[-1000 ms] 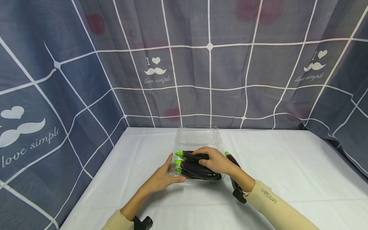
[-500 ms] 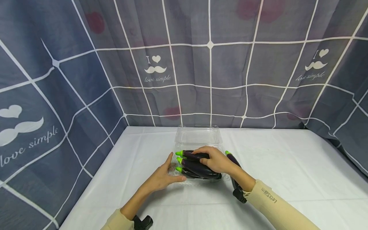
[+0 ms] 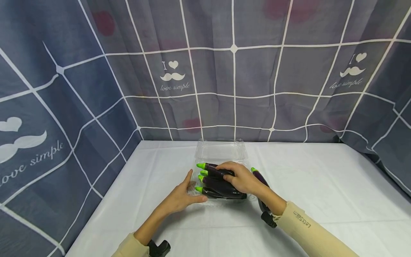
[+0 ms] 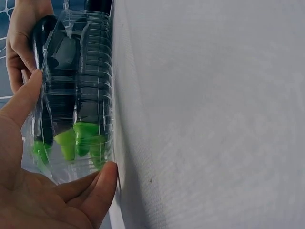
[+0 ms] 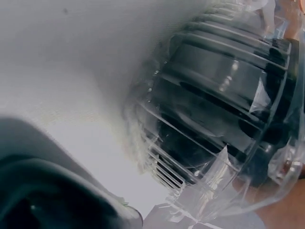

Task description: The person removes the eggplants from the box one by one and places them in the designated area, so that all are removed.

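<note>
Several dark purple eggplants with bright green caps lie side by side in an open clear plastic box [image 4: 95,52]. My right hand [image 3: 239,176] reaches in from the right and grips the rearmost eggplant [image 3: 210,167], thumb in front, fingers behind. That eggplant sits higher than its neighbours; a second green cap [image 3: 203,173] shows just below its own. In front lies another eggplant [image 3: 212,193]. At the box's left end, my left hand [image 3: 178,200] has its thumb and index finger spread straight; in the left wrist view its fingers touch the box near the caps.
The box's lid [image 3: 221,151] is folded back behind it. Another eggplant [image 3: 259,177] lies on the white tablecloth [image 3: 321,185], right of the box, partly under my right forearm. A grey checked curtain [image 3: 212,71] hangs behind and at both sides.
The rear eggplant in my right hand has risen and shifted slightly back, uncovering another green cap. The middle eggplant's cap has moved a little back. My left hand has stayed in place.
</note>
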Motion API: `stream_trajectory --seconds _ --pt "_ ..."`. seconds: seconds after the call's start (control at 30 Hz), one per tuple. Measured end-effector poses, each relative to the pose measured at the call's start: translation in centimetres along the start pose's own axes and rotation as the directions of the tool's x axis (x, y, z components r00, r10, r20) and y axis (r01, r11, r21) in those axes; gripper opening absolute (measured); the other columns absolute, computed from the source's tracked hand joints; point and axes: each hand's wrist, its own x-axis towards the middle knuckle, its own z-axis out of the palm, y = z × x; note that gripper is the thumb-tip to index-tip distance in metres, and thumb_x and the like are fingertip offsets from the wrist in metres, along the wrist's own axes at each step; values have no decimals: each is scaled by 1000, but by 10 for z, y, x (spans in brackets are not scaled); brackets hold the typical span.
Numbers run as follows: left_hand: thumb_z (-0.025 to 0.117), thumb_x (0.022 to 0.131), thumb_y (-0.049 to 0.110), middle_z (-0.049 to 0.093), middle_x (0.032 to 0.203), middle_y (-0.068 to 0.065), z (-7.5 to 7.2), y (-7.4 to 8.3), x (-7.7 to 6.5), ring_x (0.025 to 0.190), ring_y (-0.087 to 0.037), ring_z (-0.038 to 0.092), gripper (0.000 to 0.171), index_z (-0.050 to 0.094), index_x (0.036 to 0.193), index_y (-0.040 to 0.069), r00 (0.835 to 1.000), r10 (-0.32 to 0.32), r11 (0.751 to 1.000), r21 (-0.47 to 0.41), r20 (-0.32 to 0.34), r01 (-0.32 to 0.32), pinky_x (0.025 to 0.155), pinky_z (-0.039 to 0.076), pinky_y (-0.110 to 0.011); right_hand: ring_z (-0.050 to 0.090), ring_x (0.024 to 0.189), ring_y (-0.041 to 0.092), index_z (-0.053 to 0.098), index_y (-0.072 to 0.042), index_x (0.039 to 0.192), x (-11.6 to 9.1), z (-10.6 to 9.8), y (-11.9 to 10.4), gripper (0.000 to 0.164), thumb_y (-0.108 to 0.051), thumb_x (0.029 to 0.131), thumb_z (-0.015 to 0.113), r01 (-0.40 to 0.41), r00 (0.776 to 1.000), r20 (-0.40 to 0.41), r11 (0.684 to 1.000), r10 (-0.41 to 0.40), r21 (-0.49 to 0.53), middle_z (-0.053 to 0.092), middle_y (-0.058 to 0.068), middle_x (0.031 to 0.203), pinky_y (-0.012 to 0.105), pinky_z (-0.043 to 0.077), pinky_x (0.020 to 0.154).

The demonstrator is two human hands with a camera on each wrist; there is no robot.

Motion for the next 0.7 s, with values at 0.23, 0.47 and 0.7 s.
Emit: stream_trajectory --seconds 0.23,0.47,0.7 --pt "83 77 49 42 147 -27 0 0 1 137 -38 38 119 7 159 9 1000 0 1000 4 -11 0 105 34 -56 58 115 32 66 -6 128 -3 -4 -1 37 6 93 60 0 997 -78 1000 -1 -10 60 12 125 50 47 92" --pt "83 77 47 41 147 -27 0 0 0 138 -38 36 119 6 159 8 1000 13 1000 -15 -8 -13 106 32 -57 57 110 27 64 -9 131 -5 -14 -4 39 3 95 56 -43 994 -105 999 42 -9 58 11 123 48 46 90" --pt "83 78 46 39 148 -29 0 0 -1 138 -40 36 119 5 159 9 1000 20 999 -31 -1 -20 106 33 -57 56 100 22 63 -12 133 -16 -24 -4 42 -1 94 59 -79 983 -170 995 67 -64 56 8 117 44 45 84"
